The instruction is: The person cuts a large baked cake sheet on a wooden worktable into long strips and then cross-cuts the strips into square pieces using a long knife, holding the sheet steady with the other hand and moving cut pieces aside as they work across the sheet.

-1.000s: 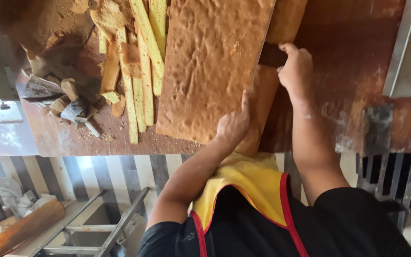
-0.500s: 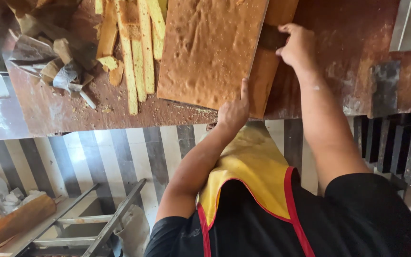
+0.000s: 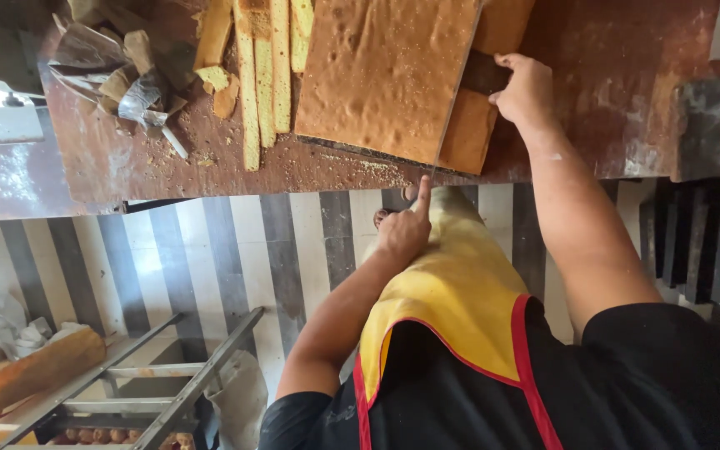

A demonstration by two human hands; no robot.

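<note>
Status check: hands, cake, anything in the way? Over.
Left hand gripping long knife, blade along sponge slab right edge. Right hand resting on cut-off sponge piece. Trimmed strips left of slab, clear of blade.

The cake slab runs off the top edge beyond both hands. The thin blade disappears into the left hand, its handle hidden. Under the right hand, the lower cake layer is mostly covered by the slab.

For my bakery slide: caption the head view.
Left hand holds a long knife along the sponge slab; right hand touches the offcut.
</note>
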